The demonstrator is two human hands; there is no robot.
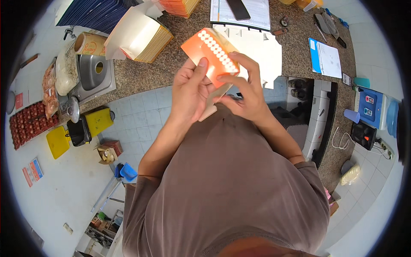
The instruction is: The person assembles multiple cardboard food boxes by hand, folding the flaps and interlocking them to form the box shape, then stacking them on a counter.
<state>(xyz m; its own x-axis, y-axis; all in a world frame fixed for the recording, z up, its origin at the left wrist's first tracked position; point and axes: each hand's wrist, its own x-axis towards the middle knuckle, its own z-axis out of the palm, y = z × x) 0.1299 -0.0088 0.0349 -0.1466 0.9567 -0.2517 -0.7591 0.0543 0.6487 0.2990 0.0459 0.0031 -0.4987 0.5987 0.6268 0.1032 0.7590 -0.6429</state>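
An orange and white cardboard food box (205,53), partly folded, with a row of white scalloped shapes on its side, is held up in front of my chest. My left hand (188,92) grips its left and lower part, the thumb lying on the orange face. At the other end, my right hand (248,92) is closed on the right edge, fingers bent over it. A pale flap (209,109) hangs down between my palms. Just beyond lie white flat carton blanks (261,53) on the speckled stone counter (141,77).
Left of the blanks lie nested cartons (150,45), with dark blue stacked cartons (94,17) and orange ones (180,6) behind. A phone (238,9) rests on a paper sheet. A steel sink (92,70) is at left; a blue water dispenser (369,107) stands right.
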